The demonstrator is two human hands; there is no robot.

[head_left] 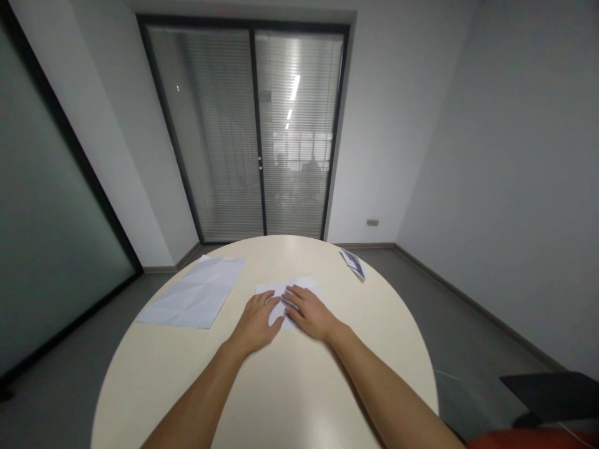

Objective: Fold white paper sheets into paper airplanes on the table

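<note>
A small white sheet of paper lies flat near the middle of the round table, partly covered by both hands. My left hand rests on its left part, palm down, fingers stretched forward and thumb out to the right. On the right part lies my right hand, palm down, with its fingers spread and pointing left. The fingertips of the two hands almost meet over the paper. Whatever lies right beneath the palms is hidden.
A large creased white sheet lies on the left of the cream round table. At the far right edge sits a folded printed paper. Beyond stands a glass partition with blinds. A black flat object shows at lower right.
</note>
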